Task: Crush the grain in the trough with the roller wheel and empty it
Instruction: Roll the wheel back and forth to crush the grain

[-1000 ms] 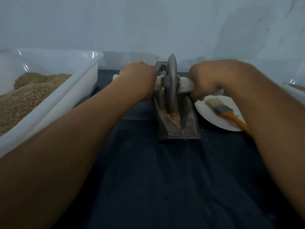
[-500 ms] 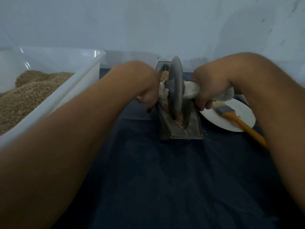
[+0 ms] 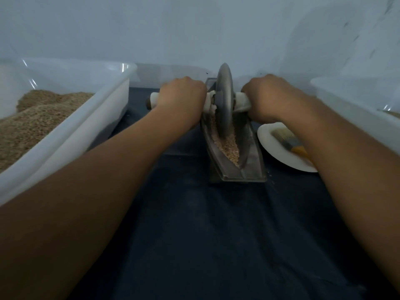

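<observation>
left hand (image 3: 183,98) and right hand (image 3: 265,98) grip the roller wheel (image 3: 224,100) axle at 9 and 3 o'clock; the wheel likely heavy, rigid.

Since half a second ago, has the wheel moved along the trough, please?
Yes. The wheel has rolled away from the person, toward the far end of the trough, leaving more grain exposed at the near end.

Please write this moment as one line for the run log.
step: crushing | left hand: grips handle | right hand: grips handle | wheel: in trough | grain: inside
</observation>
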Motion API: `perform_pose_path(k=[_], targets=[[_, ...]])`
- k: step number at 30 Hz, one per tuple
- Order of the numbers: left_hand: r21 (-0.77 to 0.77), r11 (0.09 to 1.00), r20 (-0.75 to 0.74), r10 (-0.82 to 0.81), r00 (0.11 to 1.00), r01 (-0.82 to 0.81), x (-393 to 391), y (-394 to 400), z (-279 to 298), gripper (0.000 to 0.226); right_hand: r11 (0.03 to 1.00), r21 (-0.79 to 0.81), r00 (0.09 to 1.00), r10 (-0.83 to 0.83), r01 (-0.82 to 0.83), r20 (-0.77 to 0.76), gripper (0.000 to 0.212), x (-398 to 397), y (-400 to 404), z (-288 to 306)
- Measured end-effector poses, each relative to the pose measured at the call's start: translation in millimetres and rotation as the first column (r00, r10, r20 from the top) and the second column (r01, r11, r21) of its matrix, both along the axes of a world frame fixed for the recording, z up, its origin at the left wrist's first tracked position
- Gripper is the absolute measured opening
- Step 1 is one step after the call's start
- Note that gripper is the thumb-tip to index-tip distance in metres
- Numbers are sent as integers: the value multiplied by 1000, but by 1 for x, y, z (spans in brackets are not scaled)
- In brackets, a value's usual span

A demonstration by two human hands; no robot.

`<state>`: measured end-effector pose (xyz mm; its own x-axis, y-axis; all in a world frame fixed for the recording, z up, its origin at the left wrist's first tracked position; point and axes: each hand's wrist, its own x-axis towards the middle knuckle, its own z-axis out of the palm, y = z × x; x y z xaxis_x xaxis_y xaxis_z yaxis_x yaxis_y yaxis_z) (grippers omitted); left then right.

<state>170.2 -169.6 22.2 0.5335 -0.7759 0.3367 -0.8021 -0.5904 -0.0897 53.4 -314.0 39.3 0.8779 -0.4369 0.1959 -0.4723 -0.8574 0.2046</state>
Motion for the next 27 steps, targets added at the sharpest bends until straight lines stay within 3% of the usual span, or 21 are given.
perform_pose_path(k=[5, 10, 15, 19, 20, 23, 27], targets=[[-93, 996, 133, 10, 991, 2, 5, -3, -10, 18, 996, -88, 990, 10, 2, 138, 17, 6, -6, -12], [-133, 991, 164, 24, 986, -2, 5, -3, -13, 18, 994, -111, 987, 8, 10, 162, 19, 7, -5, -14], [-41, 999, 62, 35, 997, -32, 3, 0, -4, 28, 1000, -32, 999, 2, -1, 33, 20, 3, -3, -2], [8, 999, -2, 44, 999, -44, -2, 2, 1, 15, 997, 52, 990, -47, 54, -134, 22, -6, 9, 13], [29, 999, -15, 43, 999, -43, -2, 3, 3, 21, 996, 62, 982, -58, 70, -179, 22, -8, 12, 16], [144, 989, -86, 43, 995, -30, -8, 9, 13, 42, 988, 110, 956, -69, 104, -285, 15, -12, 17, 24], [344, 939, -95, 62, 994, -25, -18, 10, 22, 39, 962, 224, 913, -52, 154, -405, 15, -17, 23, 33]])
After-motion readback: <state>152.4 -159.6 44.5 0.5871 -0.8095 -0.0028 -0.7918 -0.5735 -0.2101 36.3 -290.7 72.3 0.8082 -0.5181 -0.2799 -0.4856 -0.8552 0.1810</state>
